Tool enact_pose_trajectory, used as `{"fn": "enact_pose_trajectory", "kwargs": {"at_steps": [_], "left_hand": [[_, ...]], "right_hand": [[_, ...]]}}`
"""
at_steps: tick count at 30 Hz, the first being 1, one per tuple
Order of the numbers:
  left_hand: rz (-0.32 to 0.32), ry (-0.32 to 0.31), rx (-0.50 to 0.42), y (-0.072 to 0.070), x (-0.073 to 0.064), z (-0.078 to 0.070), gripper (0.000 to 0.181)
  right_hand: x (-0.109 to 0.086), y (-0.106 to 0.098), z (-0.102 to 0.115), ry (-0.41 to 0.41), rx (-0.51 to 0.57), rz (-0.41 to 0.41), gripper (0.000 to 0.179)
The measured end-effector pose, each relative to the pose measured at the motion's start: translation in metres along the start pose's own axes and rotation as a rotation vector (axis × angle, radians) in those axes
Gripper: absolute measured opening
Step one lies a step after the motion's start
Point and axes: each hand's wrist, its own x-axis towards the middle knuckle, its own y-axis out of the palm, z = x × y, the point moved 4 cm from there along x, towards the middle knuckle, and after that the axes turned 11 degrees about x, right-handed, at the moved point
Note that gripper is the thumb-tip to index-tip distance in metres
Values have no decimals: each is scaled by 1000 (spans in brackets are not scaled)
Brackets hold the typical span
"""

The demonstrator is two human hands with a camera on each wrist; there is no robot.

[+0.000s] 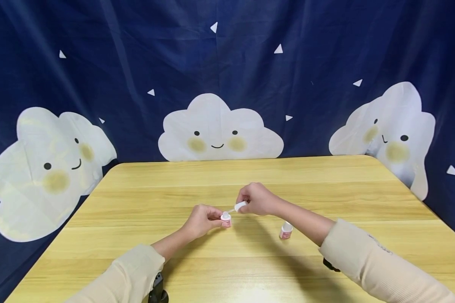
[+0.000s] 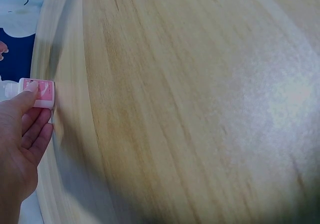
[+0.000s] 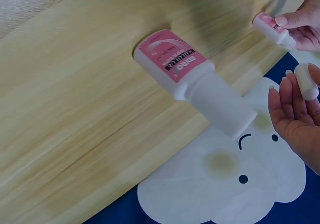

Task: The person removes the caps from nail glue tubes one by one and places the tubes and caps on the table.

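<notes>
Dark blue fabric (image 1: 197,54) printed with smiling white clouds (image 1: 220,120) hangs beyond a pale wood-grain table (image 1: 337,181) where a person works over a small open bottle (image 2: 45,94) with a pink label. The uncapped bottle is at the fingertips of the left hand (image 1: 201,221), pinched between the thumb, laid on the label, and the fingers on the other side; whether its base touches the tabletop cannot be told. Its pale neck (image 1: 225,214) shows just above the left fingertips. The right hand (image 1: 259,200), slightly farther from the person, grips a white cap (image 1: 240,206) between thumb and curled fingers. A thin pale stem (image 1: 231,210) runs from the cap toward the left hand and ends just beside the bottle's neck; contact between the two is too small to make out. Nearer the person than the right hand, and beside its forearm (image 1: 307,219), a second bottle (image 3: 175,58), pink-labeled and fitted with its own white top, stands upright on the table. Behind both hands, toward the person, come cream sleeves (image 1: 379,265) with folded cuffs (image 1: 343,244). A black device (image 1: 158,288) sits below the left cuff, and a dark piece (image 1: 330,265) shows under the right one. Small white triangles (image 1: 278,49) dot the fabric well beyond both hands.
</notes>
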Motion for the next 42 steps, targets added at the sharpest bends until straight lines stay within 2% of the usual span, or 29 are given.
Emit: {"fn": "enact_pose_trajectory", "kwargs": {"at_steps": [7, 11, 16, 20, 25, 34, 42], "left_hand": [[5, -24, -4, -1, -1, -1, 17], [7, -15, -7, -1, -1, -2, 17], [11, -14, -2, -1, -1, -2, 18], [9, -9, 5, -1, 0, -2, 17], [7, -26, 3, -1, -1, -2, 17], [5, -33, -3, 0, -1, -1, 17], [3, -14, -1, 1, 0, 0, 19]], "right_hand": [[-7, 0, -5, 4, 49, -46, 7], [-10, 2, -10, 10, 83, -84, 7], [-15, 7, -15, -11, 119, -180, 8], [-18, 13, -20, -9, 211, -268, 8], [-21, 20, -22, 5, 322, -324, 6], [-24, 25, -21, -2, 360, -378, 8], [-26, 29, -22, -26, 364, -384, 20]]}}
